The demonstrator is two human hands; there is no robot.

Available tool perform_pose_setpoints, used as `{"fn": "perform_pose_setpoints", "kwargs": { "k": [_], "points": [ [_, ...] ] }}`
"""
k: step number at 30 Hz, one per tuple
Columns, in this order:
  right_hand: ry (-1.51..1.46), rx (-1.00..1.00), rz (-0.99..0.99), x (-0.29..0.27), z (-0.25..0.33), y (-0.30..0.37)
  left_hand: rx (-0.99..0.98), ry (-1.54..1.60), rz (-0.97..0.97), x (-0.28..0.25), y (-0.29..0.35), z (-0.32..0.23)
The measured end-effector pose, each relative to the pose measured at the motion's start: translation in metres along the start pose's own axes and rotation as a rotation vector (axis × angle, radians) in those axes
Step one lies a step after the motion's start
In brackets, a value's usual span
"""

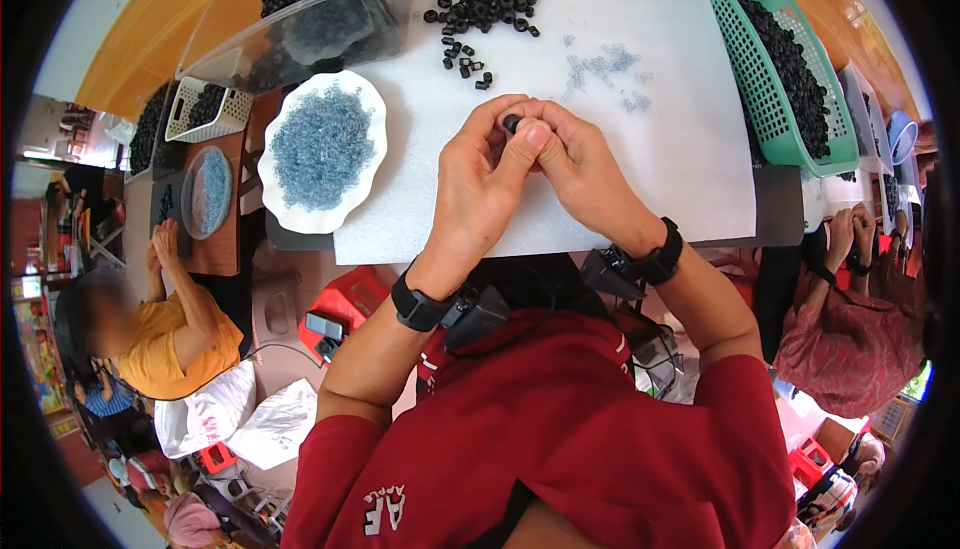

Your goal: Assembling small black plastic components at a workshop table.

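Observation:
My left hand (472, 189) and my right hand (590, 177) meet over a white foam sheet (680, 189). Their thumbs and fingers pinch together around a small black ring-like part (512, 123). Whether a second piece is in the fingers is hidden. Beyond them lies a loose pile of small black cylindrical parts (485, 9), with a few stragglers nearer. To its right, small clear pieces (600, 64) are scattered on the sheet. A white scalloped plate (308, 223) left of my hands bears a heap of clear bluish pieces (325, 149).
A clear plastic box (345, 34) of black parts stands at the far left, and a green basket (740, 74) of them at the right. Co-workers sit at either side, one in a yellow shirt (185, 344), one in a patterned red top (850, 349). A red stool (350, 299) stands below the table.

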State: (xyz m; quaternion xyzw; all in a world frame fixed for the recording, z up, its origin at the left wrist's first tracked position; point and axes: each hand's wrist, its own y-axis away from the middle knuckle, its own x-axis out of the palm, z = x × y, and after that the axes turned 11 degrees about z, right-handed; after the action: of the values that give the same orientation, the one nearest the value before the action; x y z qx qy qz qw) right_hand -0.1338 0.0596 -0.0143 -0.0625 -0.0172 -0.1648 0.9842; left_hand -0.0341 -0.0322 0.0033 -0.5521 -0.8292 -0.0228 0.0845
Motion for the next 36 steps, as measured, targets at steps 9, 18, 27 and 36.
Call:
{"fn": "perform_pose_setpoints", "kwargs": {
  "k": [9, 18, 27, 36],
  "points": [
    [-0.264, 0.072, -0.007, -0.008, -0.001, -0.006, -0.049, -0.049, 0.011, -0.004, -0.012, 0.000],
    [-0.810, 0.254, 0.070, -0.016, 0.015, 0.003, 0.265, -0.272, 0.046, -0.020, -0.006, 0.012],
    [-0.881, 0.261, 0.142, -0.010, 0.012, 0.005, 0.286, -0.375, 0.013, -0.023, -0.004, 0.008],
    [-0.396, 0.344, 0.005, -0.002, 0.024, 0.006, 0.478, -0.467, -0.010, -0.029, -0.004, 0.006]
  ]
}}
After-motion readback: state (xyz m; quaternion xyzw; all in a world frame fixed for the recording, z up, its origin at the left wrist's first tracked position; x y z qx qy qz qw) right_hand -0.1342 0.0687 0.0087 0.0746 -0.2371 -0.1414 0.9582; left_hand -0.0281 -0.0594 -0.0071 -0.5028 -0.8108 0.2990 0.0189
